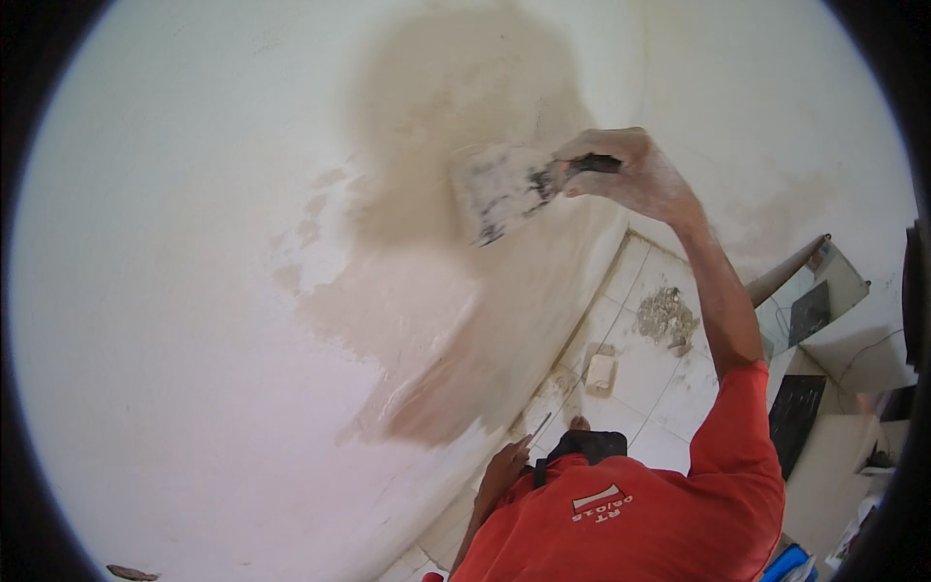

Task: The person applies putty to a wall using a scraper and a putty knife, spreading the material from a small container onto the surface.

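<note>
My right hand [645, 179], dusted with white, is raised toward the wall with its fingers closed round the dark handle of a putty knife [499, 189]. Pale smears and dark marks cover its wide blade, which is at a patch of beige-brown filler [417, 209] on the white wall [194, 242]; whether blade and wall touch is hard to tell. Low by the wall, my left hand [506, 466] is closed on a thin, straight tool [539, 427] seen edge-on. Its kind is not clear.
On the tiled floor [630, 417] lie a heap of crumbled debris [667, 318] and a small pale rectangular tray or block [600, 373]. A mirror-like panel [815, 291] leans at the right, near a black flat panel [797, 427]. The wall meets the floor diagonally.
</note>
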The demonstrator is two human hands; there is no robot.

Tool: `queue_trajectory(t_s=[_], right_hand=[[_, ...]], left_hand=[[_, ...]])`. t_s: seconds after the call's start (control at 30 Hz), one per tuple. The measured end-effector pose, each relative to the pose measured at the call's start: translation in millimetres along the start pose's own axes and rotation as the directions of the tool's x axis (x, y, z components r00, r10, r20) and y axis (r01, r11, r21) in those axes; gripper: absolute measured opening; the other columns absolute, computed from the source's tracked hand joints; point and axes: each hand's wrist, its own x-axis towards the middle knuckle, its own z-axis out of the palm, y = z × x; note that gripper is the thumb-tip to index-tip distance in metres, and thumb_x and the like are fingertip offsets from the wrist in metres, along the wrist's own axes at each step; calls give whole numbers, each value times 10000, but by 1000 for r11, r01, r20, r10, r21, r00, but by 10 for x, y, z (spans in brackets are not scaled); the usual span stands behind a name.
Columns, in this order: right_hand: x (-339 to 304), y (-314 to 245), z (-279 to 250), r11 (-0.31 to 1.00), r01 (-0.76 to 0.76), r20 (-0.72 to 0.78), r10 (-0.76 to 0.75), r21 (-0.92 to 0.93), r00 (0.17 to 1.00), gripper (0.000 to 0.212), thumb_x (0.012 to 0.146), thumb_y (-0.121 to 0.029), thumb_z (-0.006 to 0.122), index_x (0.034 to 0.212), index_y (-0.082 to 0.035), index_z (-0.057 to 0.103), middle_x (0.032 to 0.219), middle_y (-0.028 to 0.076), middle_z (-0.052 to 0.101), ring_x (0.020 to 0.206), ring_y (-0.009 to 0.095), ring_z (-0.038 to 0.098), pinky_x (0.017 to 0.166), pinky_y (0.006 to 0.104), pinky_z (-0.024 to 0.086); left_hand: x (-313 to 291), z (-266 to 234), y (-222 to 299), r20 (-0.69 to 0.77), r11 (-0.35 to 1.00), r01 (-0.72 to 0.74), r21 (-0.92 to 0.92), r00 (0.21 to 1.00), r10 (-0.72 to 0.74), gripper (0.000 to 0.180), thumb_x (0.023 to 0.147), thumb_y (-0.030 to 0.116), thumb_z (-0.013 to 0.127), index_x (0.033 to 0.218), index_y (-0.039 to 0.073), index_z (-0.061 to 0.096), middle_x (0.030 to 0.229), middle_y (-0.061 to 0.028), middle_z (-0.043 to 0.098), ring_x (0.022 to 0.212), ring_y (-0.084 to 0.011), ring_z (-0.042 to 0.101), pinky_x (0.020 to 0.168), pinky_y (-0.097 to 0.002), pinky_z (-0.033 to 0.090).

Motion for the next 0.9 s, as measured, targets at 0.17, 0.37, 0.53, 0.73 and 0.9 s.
queue_trajectory(t_s=[0.17, 0.37, 0.53, 0.73, 0.9], right_hand=[[104, 232, -86, 997, -78, -52, 79, 16, 996, 209, 816, -28, 724, 1023, -23, 699, 905, 45, 711, 801, 90, 647, 714, 252, 527], [-585, 547, -152, 972, -187, -227, 216, 143, 950, 349, 886, -316, 709, 1070, -23, 671, 807, 10, 625, 674, 64, 533, 585, 205, 427], [-1636, 414, 261, 730, -390, 193, 343, 561, 919, 473, 933, -413, 655, 1115, 23, 652, 787, 4, 585, 599, 70, 505, 514, 218, 410], [-2049, 176, 254, 632, -401, 203, 363, 663, 909, 492, 922, -428, 658, 1049, 46, 679, 736, 44, 591, 606, 114, 550, 541, 256, 443], [-2086, -181, 125, 875, -294, 34, 304, 385, 952, 453, 919, -386, 673, 1098, 30, 692, 814, 32, 588, 692, 135, 551, 613, 266, 454]], left_hand=[[-28, -75, 321, -68, 999, 19, -48, 997, -22, 337, 994, 240, 488, 1224, 29, 615, 886, -141, 658, 813, -255, 647, 775, -371, 503], [48, -82, 125, -95, 909, -21, -417, 995, -20, 295, 996, 245, 462, 1092, 31, 642, 796, -25, 620, 694, -136, 568, 666, -299, 491], [133, -753, 1567, -102, 789, -37, -613, 994, -33, 297, 1006, 306, 496, 969, 55, 651, 758, -5, 605, 603, -59, 487, 528, -211, 394], [154, -1166, 2371, -82, 690, -231, -686, 967, 242, 283, 1014, 248, 504, 1122, 14, 620, 836, -58, 661, 646, -94, 587, 562, -223, 454], [63, -1253, 2597, 28, 705, -244, -666, 936, 350, 310, 1016, 253, 502, 1173, 12, 618, 830, -67, 659, 629, -87, 583, 534, -210, 441]])
